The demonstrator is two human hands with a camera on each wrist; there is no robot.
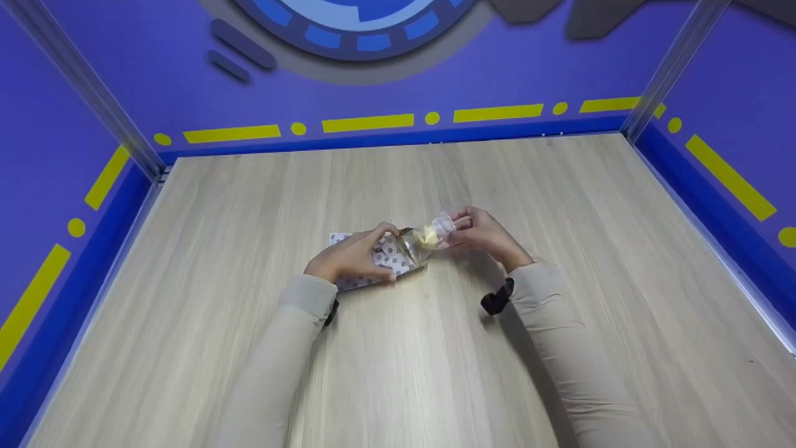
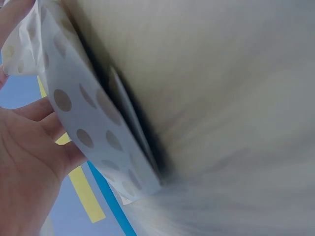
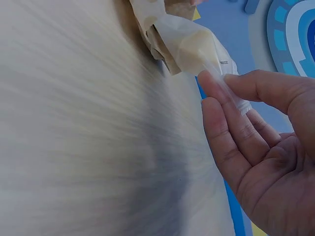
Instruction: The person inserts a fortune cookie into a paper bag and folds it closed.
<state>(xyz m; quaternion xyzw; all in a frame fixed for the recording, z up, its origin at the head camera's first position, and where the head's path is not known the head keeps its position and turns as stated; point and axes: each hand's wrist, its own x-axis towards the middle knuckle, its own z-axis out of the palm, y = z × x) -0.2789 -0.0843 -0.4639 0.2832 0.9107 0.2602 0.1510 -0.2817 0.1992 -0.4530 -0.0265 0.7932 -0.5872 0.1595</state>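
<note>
A white paper bag with brown dots (image 1: 390,254) lies on its side, its mouth toward the right. My left hand (image 1: 357,256) grips it across the top, thumb and fingers on opposite sides; the left wrist view shows the dotted side (image 2: 91,118) close over the wood. From the mouth comes a clear plastic wrapper (image 1: 413,242) with a pale yellow piece (image 1: 429,236) inside. My right hand (image 1: 482,235) pinches the wrapper's far end between thumb and fingers. In the right wrist view the crimped wrapper edge (image 3: 244,105) shows between those fingers. The wrapper's other end is hidden in the bag.
A light wooden tabletop (image 1: 398,361) spreads under both hands. Purple panels with yellow dashes (image 1: 367,123) stand along its back and both sides. A black strap device (image 1: 497,298) sits at the right wrist.
</note>
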